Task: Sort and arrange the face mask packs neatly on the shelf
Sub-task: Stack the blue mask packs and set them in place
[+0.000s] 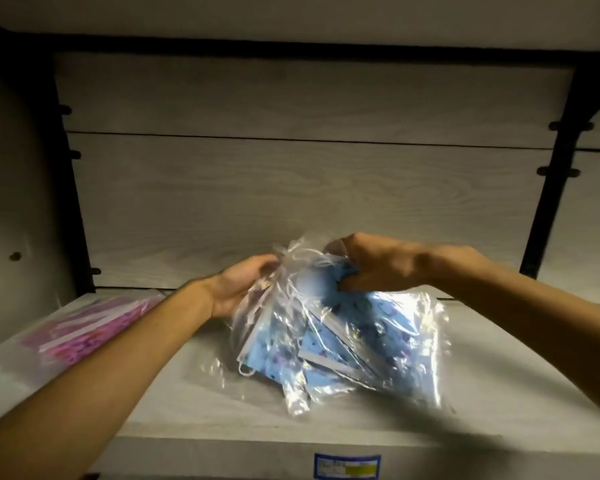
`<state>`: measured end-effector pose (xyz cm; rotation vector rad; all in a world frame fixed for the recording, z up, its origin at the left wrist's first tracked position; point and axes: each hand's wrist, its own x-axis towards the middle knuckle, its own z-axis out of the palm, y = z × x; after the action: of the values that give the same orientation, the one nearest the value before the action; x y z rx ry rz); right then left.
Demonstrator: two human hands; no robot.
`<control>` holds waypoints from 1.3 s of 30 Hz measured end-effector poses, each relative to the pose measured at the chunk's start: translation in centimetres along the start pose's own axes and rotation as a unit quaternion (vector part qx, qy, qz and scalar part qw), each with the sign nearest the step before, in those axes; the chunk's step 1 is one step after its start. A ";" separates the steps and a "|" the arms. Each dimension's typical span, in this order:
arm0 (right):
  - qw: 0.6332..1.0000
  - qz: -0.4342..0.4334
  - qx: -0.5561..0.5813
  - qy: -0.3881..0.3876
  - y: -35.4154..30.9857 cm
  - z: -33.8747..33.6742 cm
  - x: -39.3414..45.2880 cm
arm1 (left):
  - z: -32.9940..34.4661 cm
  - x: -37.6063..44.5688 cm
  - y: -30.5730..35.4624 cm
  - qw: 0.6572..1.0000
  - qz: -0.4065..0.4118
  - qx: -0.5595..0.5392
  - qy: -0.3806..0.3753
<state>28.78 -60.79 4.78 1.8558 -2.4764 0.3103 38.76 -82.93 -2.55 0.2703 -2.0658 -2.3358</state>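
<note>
Left hand (237, 287) at the top left edge of the blue pack (340, 341), fingers curled onto the clear plastic, pinching it. Right hand (371, 268) at the top right, fingers curled down into the bunched plastic and blue masks, gripping them. Blue pack between both hands, top end lifted, lower end lying on the shelf (194, 393) near its middle. Clear crumpled bag, blue printed masks inside lying askew, white ear loops showing at the top and lower left. Pink pack (94, 327) flat on the shelf at the left, well apart from the blue pack, partly behind the left forearm. Blue and yellow label (347, 466) on the shelf's front edge. Grey wood-grain back panel (291, 185) behind, black uprights at both sides.
</note>
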 end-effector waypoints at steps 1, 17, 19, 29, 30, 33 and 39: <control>1.000 0.004 -0.002 0.011 0.0 0.0 0.1 | 0.0 -0.6 0.2 1.000 0.014 0.000 -0.005; 0.972 0.180 0.107 0.110 6.6 3.5 -3.1 | -0.1 -2.8 -1.4 0.984 0.030 0.170 0.031; 0.966 0.217 0.107 0.091 7.1 3.7 -3.5 | -0.6 -2.3 -1.1 0.976 0.008 0.215 0.041; 0.960 0.109 0.246 0.071 4.8 0.0 -3.3 | -1.6 -0.3 2.4 0.988 -0.035 0.149 0.020; 0.967 0.092 0.227 0.064 4.0 -0.2 -2.6 | -1.5 0.0 2.5 0.994 -0.029 0.101 0.016; 0.984 0.041 0.160 0.062 1.8 0.3 -0.3 | -1.2 -0.2 2.5 1.000 -0.026 0.012 0.000; 0.992 0.006 0.076 0.102 0.3 2.7 1.8 | -2.2 -1.7 1.0 0.986 -0.037 -0.029 -0.158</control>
<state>28.27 -62.88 2.32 1.7603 -2.3863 0.6716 40.66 -84.99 -1.62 -0.0298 -2.1427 -2.6269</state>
